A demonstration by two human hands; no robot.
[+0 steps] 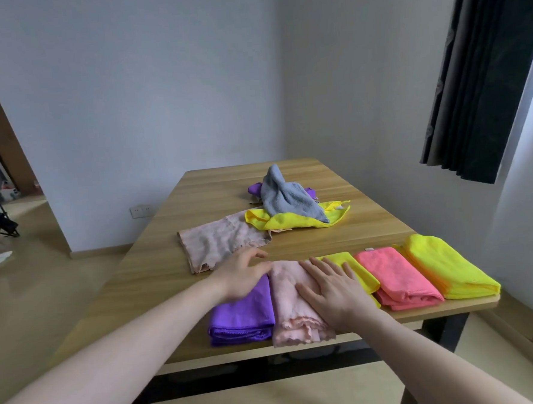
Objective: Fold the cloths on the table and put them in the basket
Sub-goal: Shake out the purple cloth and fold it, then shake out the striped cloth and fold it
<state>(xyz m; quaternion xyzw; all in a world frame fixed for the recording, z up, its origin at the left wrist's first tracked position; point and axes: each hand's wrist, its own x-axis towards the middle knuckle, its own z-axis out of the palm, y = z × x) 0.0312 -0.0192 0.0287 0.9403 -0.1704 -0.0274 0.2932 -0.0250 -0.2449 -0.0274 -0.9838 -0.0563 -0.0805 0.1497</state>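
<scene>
Your right hand [330, 291] presses flat, fingers spread, on the folded pink cloth [293, 306]; left hand [244, 275] loose, holding nothing; soft, limp, light: lift it by its folded edges

Five folded cloths lay in a row along the near edge of the wooden surface [173, 226]: purple cloth [242, 314], pale pink cloth [292, 312], yellow cloth [356, 269], coral cloth [399, 278] and a larger yellow cloth [447, 267]. The right hand [333, 290] pressed flat on the pale pink cloth; the left hand [243, 273] rested, fingers loosely bent, at the purple cloth's far end. Farther back sat an unfolded pink cloth [218, 244] and a heap topped by a grey cloth [285, 196].
</scene>
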